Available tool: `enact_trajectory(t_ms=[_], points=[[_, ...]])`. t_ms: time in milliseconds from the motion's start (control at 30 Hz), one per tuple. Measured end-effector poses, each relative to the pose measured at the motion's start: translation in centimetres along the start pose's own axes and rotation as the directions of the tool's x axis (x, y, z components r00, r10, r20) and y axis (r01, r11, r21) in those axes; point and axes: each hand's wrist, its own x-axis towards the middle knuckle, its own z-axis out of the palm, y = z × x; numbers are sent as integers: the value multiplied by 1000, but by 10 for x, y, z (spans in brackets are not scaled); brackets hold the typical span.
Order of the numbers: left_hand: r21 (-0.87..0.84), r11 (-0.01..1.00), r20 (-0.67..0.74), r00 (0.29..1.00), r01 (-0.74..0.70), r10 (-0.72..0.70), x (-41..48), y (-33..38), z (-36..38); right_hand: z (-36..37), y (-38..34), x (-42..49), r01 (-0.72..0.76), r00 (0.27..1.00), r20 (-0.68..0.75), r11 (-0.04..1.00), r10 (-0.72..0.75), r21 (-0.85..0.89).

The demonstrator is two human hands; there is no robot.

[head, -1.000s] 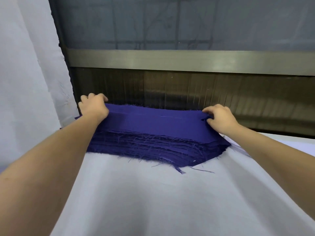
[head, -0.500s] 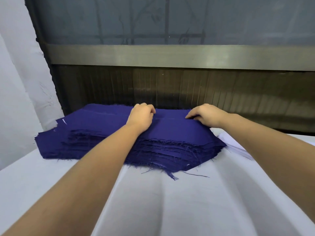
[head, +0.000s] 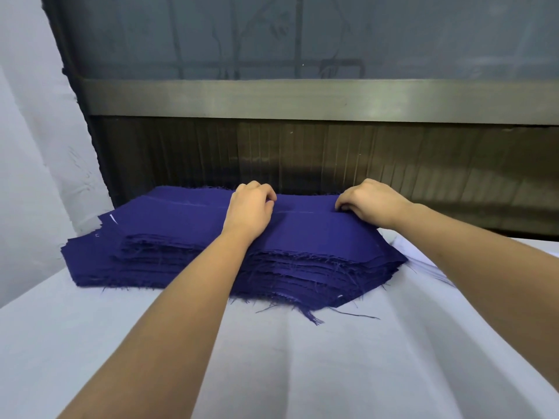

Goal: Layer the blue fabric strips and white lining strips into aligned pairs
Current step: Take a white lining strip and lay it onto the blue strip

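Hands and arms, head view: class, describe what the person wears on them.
Nothing worn shows. The left hand and right hand carry no gloves, rings or watch; the left forearm and right forearm are bare of sleeves to the picture's edge.

The left forearm is reaching forward from the lower left and the right forearm is coming in from the right edge, both bare. The left hand is lying knuckles up with a straight wrist, its fingers curling down and pinching the top strip near its far edge. The right hand is sitting apart to its right, fingers curling tightly, tips gripping the same strip. Both thumbs are mostly hidden.
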Motion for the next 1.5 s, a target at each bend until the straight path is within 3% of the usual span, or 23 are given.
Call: enact_trajectory(t_ms=[167, 400, 600, 1033, 1267, 1400, 1500], points=[[-10, 1000, -31, 999, 12, -12, -2, 2, -3, -5, 1, 1, -32, 988, -148, 999, 32, 3], [-26, 999, -84, 996, -25, 22, -6, 3, -7, -20, 4, 6, -134, 969, -175, 968, 172, 213], [-43, 997, -60, 996, -62, 60, -6, 4, -7, -24, 2, 12, -291, 921, -196, 928, 337, 232], [-153, 970, -35, 982, -189, 186, -9, 5, -13, -21, -14, 24, -453, 858, -50, 798, 512, 397], [-102, 977, 28, 981, -189, 193, -8, 4, -9, -15, -32, 29, -346, 911, -124, 891, 394, 293], [-80, 976, 65, 976, -204, 209, -6, 2, -9, -17, -36, 36, -369, 876, -114, 803, 469, 468], [-61, 975, 75, 973, -212, 217, -6, 1, -9, -22, -36, 37, -373, 854, -148, 785, 499, 495]])
